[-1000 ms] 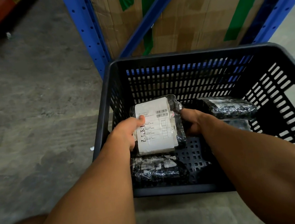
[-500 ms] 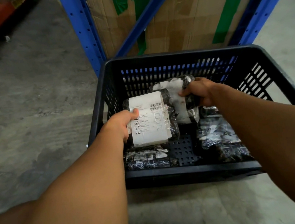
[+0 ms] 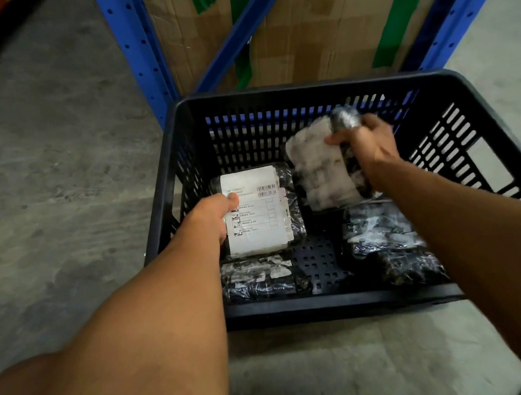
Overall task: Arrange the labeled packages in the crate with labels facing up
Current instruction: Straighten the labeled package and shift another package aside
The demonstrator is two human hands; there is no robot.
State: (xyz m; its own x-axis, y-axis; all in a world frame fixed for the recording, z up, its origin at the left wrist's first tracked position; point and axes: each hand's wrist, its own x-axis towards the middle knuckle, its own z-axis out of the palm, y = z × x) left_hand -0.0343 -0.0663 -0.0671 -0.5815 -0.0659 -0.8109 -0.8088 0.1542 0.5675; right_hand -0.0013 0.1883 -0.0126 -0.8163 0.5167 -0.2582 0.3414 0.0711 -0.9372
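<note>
On a grey concrete floor (image 3: pixel 57 188) stands a black slotted plastic crate (image 3: pixel 322 93), its far wall set against a blue steel rack (image 3: pixel 135 49). Behind the rack's upright and diagonal brace sits a large cardboard carton (image 3: pixel 314 22) bearing strips of green tape; no print is legible on it.

Four black-wrapped packages occupy the crate. The near-right package (image 3: pixel 387 241) lies on the floor of the crate, its glossy wrap creased; whitish patches show on top, but no text can be read. The near-left package (image 3: pixel 262 278) lies flat against the front wall, with torn white label remnants on its upper face, also unreadable.

The labelled package (image 3: pixel 260 210) lies at the left side of the crate, just behind the near-left one, label facing up. Its white label carries two small barcodes at upper right and a ruled table with small icons down its left column; the print is too small to read. The left hand (image 3: pixel 212 215) grips its left edge, thumb pressed on the label, fingers curled beneath.

The raised package (image 3: pixel 323 164) is held tilted above the crate floor near the far wall, its pale face toward the camera, blurred so that no writing resolves. The right hand (image 3: pixel 366 143) is closed around its upper right end.
</note>
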